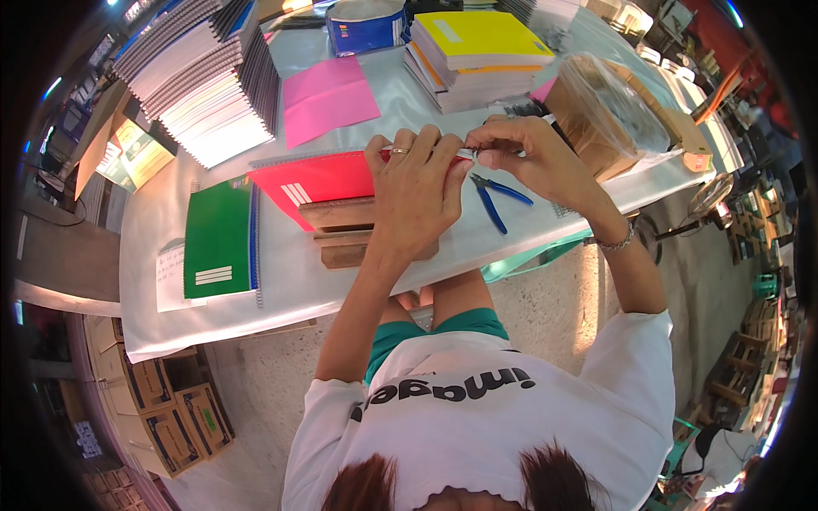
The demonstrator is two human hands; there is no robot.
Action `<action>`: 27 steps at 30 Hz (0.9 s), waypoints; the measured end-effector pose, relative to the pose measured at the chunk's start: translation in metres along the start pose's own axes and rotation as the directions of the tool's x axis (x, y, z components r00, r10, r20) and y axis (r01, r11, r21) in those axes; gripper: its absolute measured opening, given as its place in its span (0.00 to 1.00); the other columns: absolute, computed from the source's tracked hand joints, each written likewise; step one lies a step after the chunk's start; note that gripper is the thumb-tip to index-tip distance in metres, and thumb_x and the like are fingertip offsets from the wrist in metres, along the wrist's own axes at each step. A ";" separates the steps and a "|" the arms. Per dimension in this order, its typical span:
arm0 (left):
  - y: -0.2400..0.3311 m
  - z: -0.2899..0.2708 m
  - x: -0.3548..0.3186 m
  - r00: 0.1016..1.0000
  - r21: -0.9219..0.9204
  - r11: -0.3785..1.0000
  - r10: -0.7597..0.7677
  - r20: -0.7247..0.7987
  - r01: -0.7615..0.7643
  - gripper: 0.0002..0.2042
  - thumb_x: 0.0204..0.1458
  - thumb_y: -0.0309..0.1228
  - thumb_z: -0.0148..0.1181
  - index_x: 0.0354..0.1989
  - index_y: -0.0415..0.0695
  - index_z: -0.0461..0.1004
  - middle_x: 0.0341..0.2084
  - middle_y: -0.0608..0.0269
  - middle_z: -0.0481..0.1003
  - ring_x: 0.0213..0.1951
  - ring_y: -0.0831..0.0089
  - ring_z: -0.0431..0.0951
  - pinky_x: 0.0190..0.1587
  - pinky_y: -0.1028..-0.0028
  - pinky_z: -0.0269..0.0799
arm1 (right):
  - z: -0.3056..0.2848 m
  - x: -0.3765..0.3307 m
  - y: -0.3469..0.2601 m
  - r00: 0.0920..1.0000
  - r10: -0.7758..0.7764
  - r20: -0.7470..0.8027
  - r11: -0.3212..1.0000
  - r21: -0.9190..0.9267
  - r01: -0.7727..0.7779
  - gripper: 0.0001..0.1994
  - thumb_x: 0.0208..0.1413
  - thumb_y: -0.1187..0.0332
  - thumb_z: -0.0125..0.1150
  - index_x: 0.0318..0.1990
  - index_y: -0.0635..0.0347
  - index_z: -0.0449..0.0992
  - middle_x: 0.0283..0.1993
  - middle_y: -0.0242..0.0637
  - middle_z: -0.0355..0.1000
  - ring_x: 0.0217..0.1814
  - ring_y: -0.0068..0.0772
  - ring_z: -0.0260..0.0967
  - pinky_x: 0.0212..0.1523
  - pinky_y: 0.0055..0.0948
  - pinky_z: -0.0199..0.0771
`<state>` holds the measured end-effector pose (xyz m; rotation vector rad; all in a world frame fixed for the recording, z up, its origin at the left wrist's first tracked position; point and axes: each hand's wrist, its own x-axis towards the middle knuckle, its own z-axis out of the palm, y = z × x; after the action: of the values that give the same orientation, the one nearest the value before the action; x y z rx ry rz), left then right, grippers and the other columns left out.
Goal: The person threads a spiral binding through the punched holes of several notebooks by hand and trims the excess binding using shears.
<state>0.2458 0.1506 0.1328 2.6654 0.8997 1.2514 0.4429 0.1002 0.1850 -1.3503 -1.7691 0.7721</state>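
Note:
A red notebook (319, 175) stands upright, its lower edge in a slotted wooden block (341, 215). My left hand (417, 183) is closed over the notebook's top edge, fingers on the far side, a ring on one finger. At the right end of that edge, my right hand (532, 157) pinches with thumb and forefinger. What lies between them is too small to make out, though it sits where the binding ends. Blue-handled pliers (494, 203) lie spread on the table just below my right hand. Left of the block lies a green spiral notebook (220, 243).
Tall stacks of spiral-bound notebooks (209, 102) stand at the far left, near a pink sheet (328, 98). Behind my hands are yellow-covered books (481, 38) and a blue pack (366, 27). A plastic-lined cardboard box (596, 115) stands at right. Cartons (170, 426) sit on the floor.

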 end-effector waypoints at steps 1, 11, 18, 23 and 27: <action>0.000 0.000 0.000 1.000 -0.002 1.000 -0.002 -0.001 0.002 0.10 0.58 0.35 0.60 0.44 0.45 0.76 0.37 0.63 0.69 0.43 0.63 0.68 0.55 0.56 0.52 | -0.001 0.000 0.000 1.000 0.012 0.018 1.000 0.006 -0.012 0.09 0.61 0.77 0.64 0.48 0.70 0.80 0.42 0.41 0.80 0.43 0.25 0.74 0.48 0.27 0.75; -0.002 0.000 0.003 0.998 0.001 1.000 0.003 0.058 -0.003 0.08 0.63 0.35 0.56 0.46 0.47 0.75 0.40 0.62 0.72 0.45 0.60 0.69 0.57 0.51 0.52 | 0.012 -0.010 -0.009 0.940 -0.332 -0.074 0.846 -0.464 0.262 0.14 0.55 0.81 0.62 0.49 0.64 0.78 0.38 0.47 0.77 0.44 0.56 0.74 0.43 0.41 0.74; -0.002 0.001 0.001 0.999 0.042 0.999 0.014 0.047 -0.016 0.11 0.64 0.36 0.54 0.48 0.45 0.73 0.41 0.61 0.69 0.46 0.61 0.67 0.57 0.53 0.52 | 0.006 -0.003 -0.009 0.989 -0.148 -0.014 0.951 -0.275 0.138 0.11 0.58 0.81 0.61 0.48 0.68 0.78 0.41 0.47 0.77 0.42 0.49 0.73 0.43 0.38 0.72; -0.002 -0.002 0.001 0.996 0.022 1.000 0.005 0.085 -0.007 0.11 0.64 0.36 0.54 0.50 0.45 0.73 0.42 0.61 0.69 0.47 0.61 0.68 0.57 0.54 0.52 | 0.006 -0.002 -0.006 0.984 -0.176 -0.006 0.944 -0.285 0.167 0.11 0.59 0.80 0.64 0.50 0.66 0.79 0.41 0.42 0.77 0.38 0.36 0.72 0.41 0.30 0.73; -0.004 -0.005 0.002 0.996 0.009 0.999 0.032 0.083 -0.033 0.10 0.63 0.34 0.56 0.50 0.46 0.73 0.42 0.61 0.71 0.48 0.60 0.69 0.58 0.53 0.53 | 0.007 -0.007 -0.006 0.970 -0.238 -0.052 0.912 -0.356 0.204 0.11 0.58 0.80 0.64 0.49 0.65 0.78 0.41 0.43 0.76 0.40 0.45 0.73 0.42 0.35 0.74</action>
<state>0.2410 0.1545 0.1364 2.7279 0.8569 1.1354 0.4345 0.0922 0.1847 -1.3505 -2.0044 0.2709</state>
